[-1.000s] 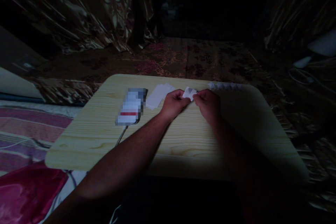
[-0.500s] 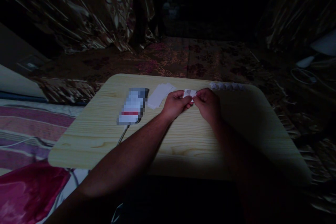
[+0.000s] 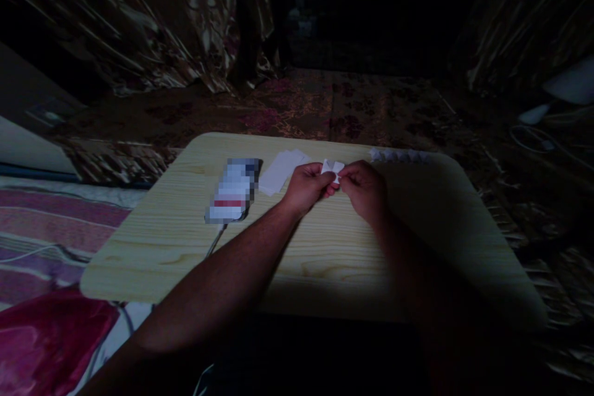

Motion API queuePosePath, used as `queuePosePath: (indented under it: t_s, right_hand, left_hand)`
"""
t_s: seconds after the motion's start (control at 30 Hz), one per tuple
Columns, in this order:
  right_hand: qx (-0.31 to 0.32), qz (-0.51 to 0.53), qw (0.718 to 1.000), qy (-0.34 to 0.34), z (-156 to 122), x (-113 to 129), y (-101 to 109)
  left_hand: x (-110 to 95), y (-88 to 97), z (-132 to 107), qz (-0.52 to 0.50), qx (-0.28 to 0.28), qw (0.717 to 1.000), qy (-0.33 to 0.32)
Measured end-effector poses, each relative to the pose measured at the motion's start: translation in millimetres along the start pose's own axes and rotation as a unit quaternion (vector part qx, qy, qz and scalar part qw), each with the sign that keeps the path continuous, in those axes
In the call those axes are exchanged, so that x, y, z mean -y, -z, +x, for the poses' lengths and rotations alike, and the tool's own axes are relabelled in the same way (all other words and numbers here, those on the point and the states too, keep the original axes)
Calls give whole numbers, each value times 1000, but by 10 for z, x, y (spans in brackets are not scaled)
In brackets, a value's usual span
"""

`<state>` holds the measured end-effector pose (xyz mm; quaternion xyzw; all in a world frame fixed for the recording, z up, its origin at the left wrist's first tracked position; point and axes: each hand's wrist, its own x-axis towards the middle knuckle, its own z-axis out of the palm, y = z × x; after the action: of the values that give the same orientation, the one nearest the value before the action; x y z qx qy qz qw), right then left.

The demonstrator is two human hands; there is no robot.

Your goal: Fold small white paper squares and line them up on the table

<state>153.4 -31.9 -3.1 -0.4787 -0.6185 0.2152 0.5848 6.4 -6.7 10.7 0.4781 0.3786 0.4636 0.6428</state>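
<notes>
A small folded piece of white paper point(image 3: 332, 166) is held up above the table, between my two hands. My left hand point(image 3: 307, 187) pinches it from the left, thumb on its front face. The fingertips of my right hand point(image 3: 364, 184) are closed on its right edge. Just beyond my left hand lies a stack of white paper sheets point(image 3: 277, 173), slightly fanned. Several small folded white paper pieces point(image 3: 399, 155) stand in a row near the table's far right edge. The dim light hides the fine creases.
A phone with a blurred screen point(image 3: 232, 190) lies on the light wooden table point(image 3: 153, 223), a cable point(image 3: 216, 241) running from its near end. Left of the table are a striped bedspread point(image 3: 55, 223) and shiny red cloth point(image 3: 51, 334). Patterned curtains point(image 3: 195, 25) hang behind.
The fingers of my right hand have shifted on the paper's right side, and more of its folded face shows. The view has moved very slightly. My left hand keeps its grip.
</notes>
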Motion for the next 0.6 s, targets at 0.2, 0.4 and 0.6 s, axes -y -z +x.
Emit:
queuePosePath:
  t_s: [0.2,0.4,0.6]
  right_hand:
    - [17,24,999,-27,4,-6,14]
    - [37,74,996,-43,18,25,27]
    - [45,69,994,-75,23,44,38]
  left_hand:
    - [-18,15,-9,-11,23,1000,0]
    - [-25,35,-9,-18,46,999,11]
    - [-21,54,-2,-24,54,998,17]
